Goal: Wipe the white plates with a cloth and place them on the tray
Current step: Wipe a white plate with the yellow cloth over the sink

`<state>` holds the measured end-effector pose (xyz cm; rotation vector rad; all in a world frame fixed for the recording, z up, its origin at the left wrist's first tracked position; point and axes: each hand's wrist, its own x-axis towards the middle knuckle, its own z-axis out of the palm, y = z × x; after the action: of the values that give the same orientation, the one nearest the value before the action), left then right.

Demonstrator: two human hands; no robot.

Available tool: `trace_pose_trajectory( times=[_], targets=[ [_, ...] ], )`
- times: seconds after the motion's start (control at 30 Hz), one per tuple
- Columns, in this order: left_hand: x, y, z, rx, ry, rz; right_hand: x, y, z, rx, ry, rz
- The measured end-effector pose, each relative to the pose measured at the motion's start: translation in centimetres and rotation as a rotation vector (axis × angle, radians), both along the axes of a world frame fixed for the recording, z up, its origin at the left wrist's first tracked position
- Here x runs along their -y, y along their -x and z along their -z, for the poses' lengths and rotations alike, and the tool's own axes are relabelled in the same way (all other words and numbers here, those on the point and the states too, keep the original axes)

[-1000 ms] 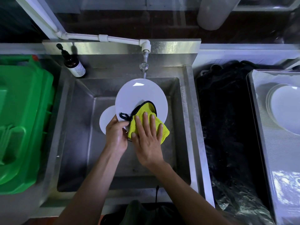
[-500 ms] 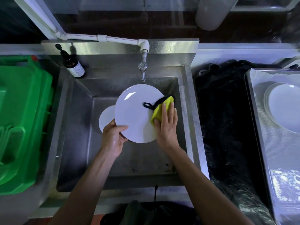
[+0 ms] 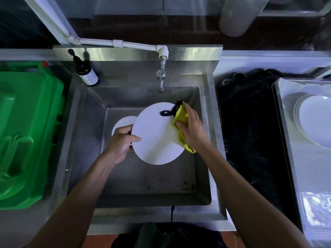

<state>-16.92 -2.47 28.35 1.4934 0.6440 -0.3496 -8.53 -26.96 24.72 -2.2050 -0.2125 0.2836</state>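
Over the sink (image 3: 206, 122) we see the left hand (image 3: 121, 142) gripping the plate (image 3: 155, 135) at its left edge — thumb curled over the rim. The right hand (image 3: 192, 129) clasps the yellow cloth (image 3: 181, 119) against the plate's right edge. More plates (image 3: 315, 120) lie stacked on the tray (image 3: 290, 158) — near its far edge.

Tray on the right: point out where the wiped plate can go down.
The tray is bare near the person, below the stacked plates, which crowd its far half. The left hand holds the plate; the right hand presses the cloth.
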Motion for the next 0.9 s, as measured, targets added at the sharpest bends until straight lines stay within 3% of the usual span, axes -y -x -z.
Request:
trace_pose_trajectory(
  times=[0.27,0.53,0.7,0.9],
  targets=[
    [-0.5,-2.6,-0.5,0.043,-0.259,0.391,-1.0,-0.7,-1.5,0.160,0.078,-0.257],
    [0.8,-3.7,-0.5,0.078,-0.371,0.529,-2.3,1.1,-2.5,0.369,0.210,-0.282],
    [1.6,-3.4,-0.1,0.156,-0.479,0.476,-1.7,2.5,-1.8,0.385,0.232,-0.161],
    [2.5,-1.2,1.6,0.238,-0.536,0.185,-1.1,3.7,-1.2,0.466,0.219,-0.026]
  ],
)
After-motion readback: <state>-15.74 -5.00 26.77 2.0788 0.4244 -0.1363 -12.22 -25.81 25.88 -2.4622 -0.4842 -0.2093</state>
